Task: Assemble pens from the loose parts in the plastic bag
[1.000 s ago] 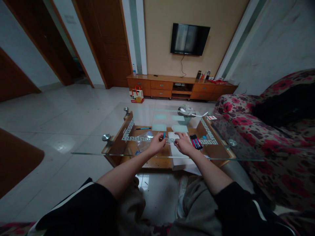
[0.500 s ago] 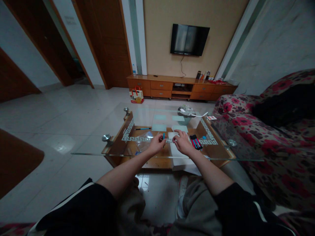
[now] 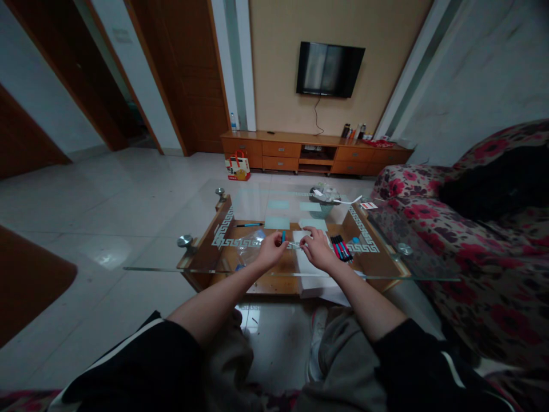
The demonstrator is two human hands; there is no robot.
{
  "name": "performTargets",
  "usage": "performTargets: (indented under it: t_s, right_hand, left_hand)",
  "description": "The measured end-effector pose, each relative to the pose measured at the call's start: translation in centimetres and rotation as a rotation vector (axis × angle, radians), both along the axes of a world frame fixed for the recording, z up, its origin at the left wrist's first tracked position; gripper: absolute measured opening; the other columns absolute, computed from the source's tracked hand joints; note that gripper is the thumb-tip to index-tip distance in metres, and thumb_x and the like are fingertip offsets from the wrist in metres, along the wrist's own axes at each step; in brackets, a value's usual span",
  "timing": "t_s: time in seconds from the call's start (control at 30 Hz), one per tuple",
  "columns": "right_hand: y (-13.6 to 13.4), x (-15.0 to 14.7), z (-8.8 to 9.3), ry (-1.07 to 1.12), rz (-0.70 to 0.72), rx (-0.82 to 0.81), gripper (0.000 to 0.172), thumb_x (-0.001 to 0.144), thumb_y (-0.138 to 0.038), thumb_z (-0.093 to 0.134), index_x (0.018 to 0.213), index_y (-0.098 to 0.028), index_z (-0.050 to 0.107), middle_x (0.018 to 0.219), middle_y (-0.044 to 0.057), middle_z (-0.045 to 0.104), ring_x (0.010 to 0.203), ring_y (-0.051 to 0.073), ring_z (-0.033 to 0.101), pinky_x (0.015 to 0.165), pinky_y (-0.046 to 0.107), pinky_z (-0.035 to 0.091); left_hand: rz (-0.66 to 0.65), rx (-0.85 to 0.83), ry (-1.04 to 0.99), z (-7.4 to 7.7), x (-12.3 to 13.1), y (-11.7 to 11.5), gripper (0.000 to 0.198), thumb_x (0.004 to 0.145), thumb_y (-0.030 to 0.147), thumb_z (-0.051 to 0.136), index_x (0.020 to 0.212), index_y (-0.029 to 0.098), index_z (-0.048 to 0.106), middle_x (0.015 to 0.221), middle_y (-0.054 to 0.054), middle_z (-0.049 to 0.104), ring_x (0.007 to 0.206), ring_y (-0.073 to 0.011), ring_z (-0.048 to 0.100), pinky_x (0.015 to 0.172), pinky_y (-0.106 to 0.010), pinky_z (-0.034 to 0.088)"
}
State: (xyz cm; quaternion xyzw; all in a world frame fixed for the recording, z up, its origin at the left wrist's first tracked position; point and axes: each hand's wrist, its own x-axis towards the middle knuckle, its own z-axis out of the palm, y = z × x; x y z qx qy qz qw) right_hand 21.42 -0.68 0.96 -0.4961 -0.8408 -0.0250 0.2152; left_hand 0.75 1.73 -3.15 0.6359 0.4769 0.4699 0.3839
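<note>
I had the left hand (image 3: 271, 250) pinching a small upright blue stub (image 3: 283, 236), a slender pale plastic-looking rod (image 3: 294, 245) lying crosswise toward three o'clock, seemingly pinched by the right hand (image 3: 318, 249).

- We have room to pass over the left side of the glass table (image 3: 165, 256).
- Pens (image 3: 342, 249) block us just beside our right hand (image 3: 316, 250).
- A single pen (image 3: 249, 225) lies beyond our left hand (image 3: 270, 252).
</note>
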Motion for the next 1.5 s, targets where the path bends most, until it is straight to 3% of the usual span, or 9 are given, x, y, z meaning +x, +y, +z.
performTargets:
  t_s: [0.23,0.47,0.67,0.83,0.93,1.13,1.5]
  right_hand:
    - [0.2,0.7,0.0,0.048,-0.024,-0.026,0.017,0.09,-0.028,0.059,0.102,-0.021,0.068,0.137,0.013,0.045,0.118,0.031,0.043,0.099,0.046,0.038]
    - [1.0,1.9,-0.8,0.179,-0.077,-0.066,0.013,0.086,-0.031,0.064,0.087,-0.022,0.073,0.132,0.012,0.049,0.119,0.031,0.045,0.101,0.047,0.035]
    - [2.1,2.2,-1.6,0.571,-0.112,-0.149,0.019,0.08,-0.039,0.069,0.082,-0.021,0.074,0.12,0.012,0.058,0.118,0.028,0.052,0.104,0.044,0.036]
    - [2.5,1.6,-1.6,1.055,-0.15,-0.272,0.035,0.076,-0.051,0.069,0.085,-0.018,0.073,0.103,0.01,0.069,0.09,0.023,0.062,0.084,0.036,0.047]
    - [2.6,1.3,-1.3,1.196,-0.166,-0.252,0.038,0.075,-0.053,0.07,0.085,-0.017,0.072,0.085,0.005,0.07,0.08,0.02,0.06,0.077,0.032,0.046]
    - [2.7,1.4,-0.9,1.261,-0.234,-0.14,0.041,0.077,-0.055,0.067,0.085,-0.016,0.07,0.078,0.003,0.066,0.073,0.017,0.056,0.069,0.029,0.044]
    - [2.0,1.0,-0.2,1.127,-0.213,-0.176,0.039,0.079,-0.055,0.065,0.085,-0.016,0.07,0.086,0.007,0.069,0.081,0.022,0.06,0.077,0.033,0.048]
  left_hand:
    - [0.05,0.025,-0.017,-0.2,-0.1,0.3,0.018,0.078,0.03,0.068,0.09,0.017,0.066,0.077,-0.002,0.068,0.067,-0.0141,0.062,0.064,-0.024,0.049]
    - [0.101,0.05,-0.02,-0.2,-0.3,0.6,0.021,0.081,0.032,0.065,0.096,0.016,0.066,0.082,-0.003,0.07,0.073,-0.0156,0.064,0.069,-0.026,0.049]
    - [0.069,0.061,0.0,0.0,-0.3,0.5,0.021,0.083,0.034,0.062,0.096,0.017,0.065,0.081,-0.003,0.069,0.071,-0.0151,0.063,0.067,-0.025,0.048]
    - [-0.058,0.069,0.067,0.7,0.2,-0.4,0.018,0.083,0.032,0.062,0.092,0.017,0.066,0.078,-0.002,0.069,0.069,-0.0148,0.062,0.065,-0.025,0.048]
    - [-0.116,0.08,0.118,1.2,0.5,-1.0,0.016,0.082,0.03,0.062,0.089,0.017,0.068,0.075,0.0,0.068,0.068,-0.0143,0.061,0.065,-0.025,0.047]
    - [-0.142,0.105,0.186,1.3,0.2,-1.2,0.019,0.084,0.029,0.059,0.094,0.018,0.07,0.078,0.0,0.07,0.069,-0.0143,0.06,0.067,-0.025,0.046]
    - [-0.134,0.14,0.238,1.3,-0.1,-1.1,0.023,0.085,0.028,0.057,0.099,0.019,0.073,0.085,-0.002,0.074,0.075,-0.0173,0.064,0.069,-0.026,0.047]
